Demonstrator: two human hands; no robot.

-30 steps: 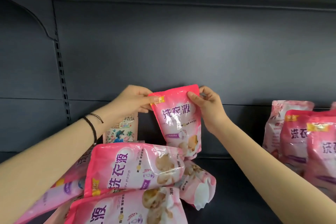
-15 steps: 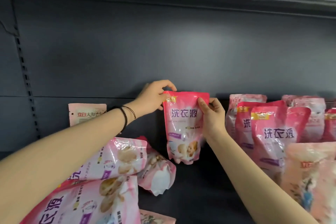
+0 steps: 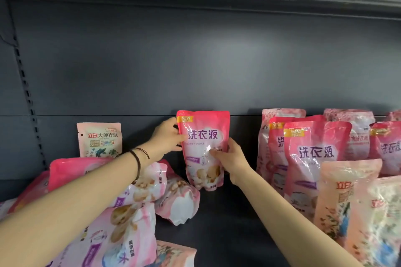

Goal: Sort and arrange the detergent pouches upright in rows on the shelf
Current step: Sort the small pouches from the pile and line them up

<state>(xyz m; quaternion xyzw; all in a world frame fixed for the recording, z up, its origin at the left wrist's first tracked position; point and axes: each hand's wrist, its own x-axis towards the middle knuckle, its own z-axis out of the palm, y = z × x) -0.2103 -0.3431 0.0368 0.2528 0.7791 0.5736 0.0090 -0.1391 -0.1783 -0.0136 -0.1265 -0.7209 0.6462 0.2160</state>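
A pink detergent pouch (image 3: 202, 136) stands upright at the back of the dark shelf (image 3: 223, 227), near the middle. My left hand (image 3: 166, 142) grips its upper left edge, and my right hand (image 3: 230, 159) holds its right side with the thumb across the front. To the right, several pink pouches (image 3: 312, 158) stand upright in rows. On the left, several pink pouches (image 3: 130, 182) lie flat in a heap under my left arm.
A pale floral pouch (image 3: 99, 140) stands against the back wall at the left. Two pale peach floral pouches (image 3: 345, 199) stand at the front right. Another one lies flat at the bottom (image 3: 175, 256). Bare shelf floor shows between the heap and the rows.
The held pouch has come down and stands lower on the shelf. My right hand slid from its top corner to its right side. The view shifted right, showing more upright pouches.
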